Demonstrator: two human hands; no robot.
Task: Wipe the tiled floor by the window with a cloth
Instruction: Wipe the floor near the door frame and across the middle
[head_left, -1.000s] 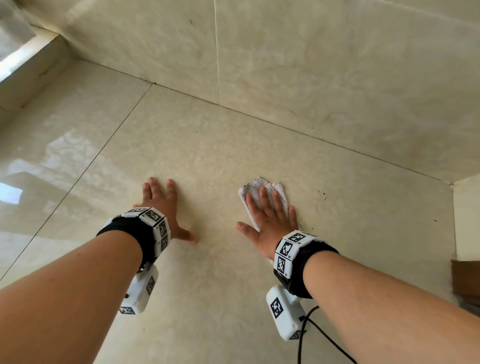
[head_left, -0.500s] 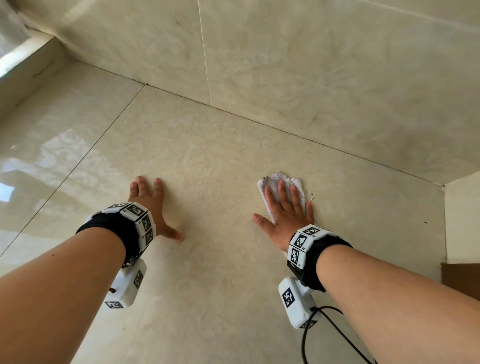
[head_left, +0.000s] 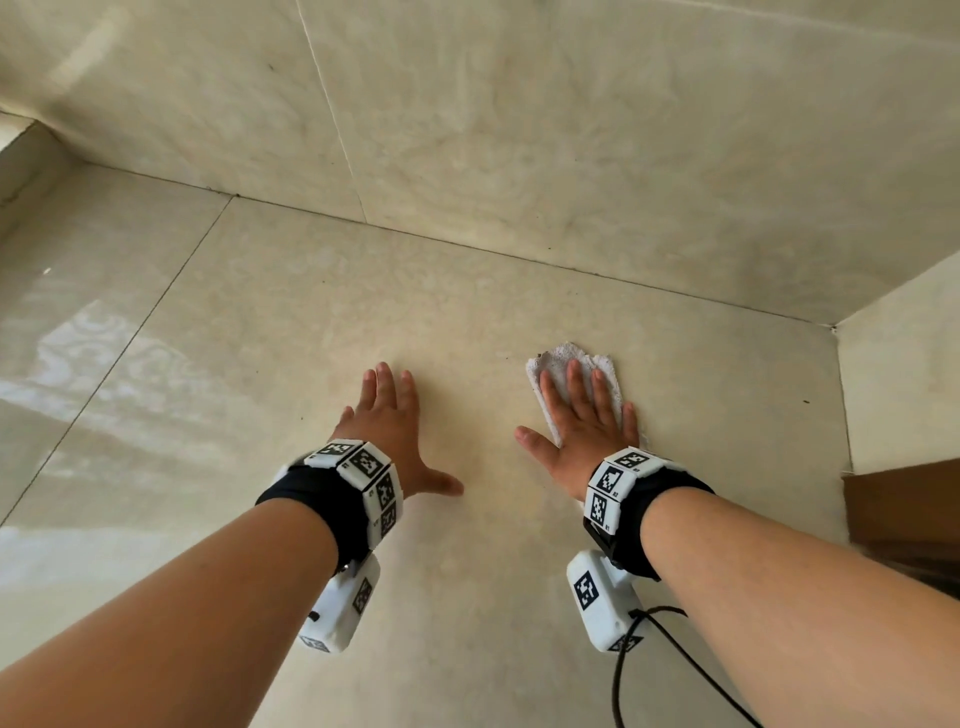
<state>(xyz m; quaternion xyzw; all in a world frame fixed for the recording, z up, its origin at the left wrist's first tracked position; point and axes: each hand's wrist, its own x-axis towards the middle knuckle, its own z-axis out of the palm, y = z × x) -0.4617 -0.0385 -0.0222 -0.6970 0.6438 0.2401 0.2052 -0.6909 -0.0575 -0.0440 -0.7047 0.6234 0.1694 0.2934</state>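
Observation:
A small white cloth (head_left: 558, 359) lies flat on the beige tiled floor (head_left: 291, 332). My right hand (head_left: 582, 421) presses on it with straight, spread fingers, and the cloth's far edge sticks out beyond the fingertips. My left hand (head_left: 392, 423) rests flat on the bare tile to the left of the cloth, fingers straight and thumb pointing right. Both wrists wear black bands with white marker blocks.
A tiled wall (head_left: 571, 130) rises just beyond the hands. A second wall face (head_left: 904, 374) closes the corner on the right, with a brown board (head_left: 909, 509) below it. A raised ledge (head_left: 21, 156) stands at far left. A black cable (head_left: 691, 670) trails from the right wrist.
The right hand and the cloth have slid right and a little farther from me across the tile. The view has shifted left, so both hands sit further right in the frame.

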